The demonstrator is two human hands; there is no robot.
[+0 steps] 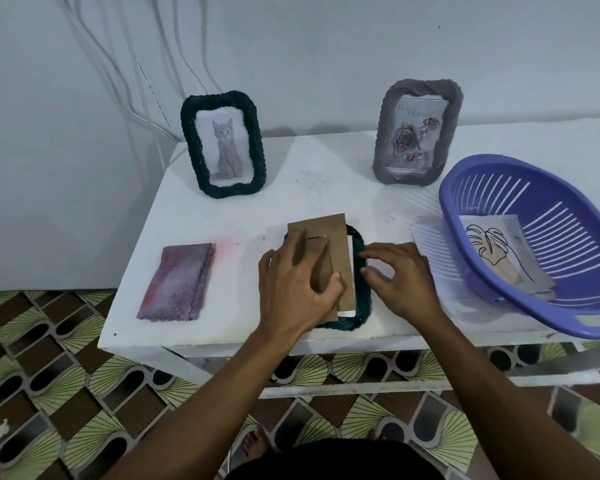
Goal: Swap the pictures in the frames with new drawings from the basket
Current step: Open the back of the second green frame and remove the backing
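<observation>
A dark green woven frame (350,322) lies face down near the front edge of the white table (291,188). A brown cardboard backing (326,225) sits on it, shifted to the left, with a white sheet edge showing under it. My left hand (291,282) lies on the backing, thumb and fingers on either side of its raised stand flap. My right hand (399,278) has curled fingertips on the frame's right rim. The purple basket (445,202) at the right holds a leaf line drawing (489,244).
Two frames stand at the back: a dark green one with a cat picture (222,143) and a grey one with a rose picture (416,133). A purple-pink cloth (179,282) lies at the left. A white sheet (426,237) pokes out from under the basket.
</observation>
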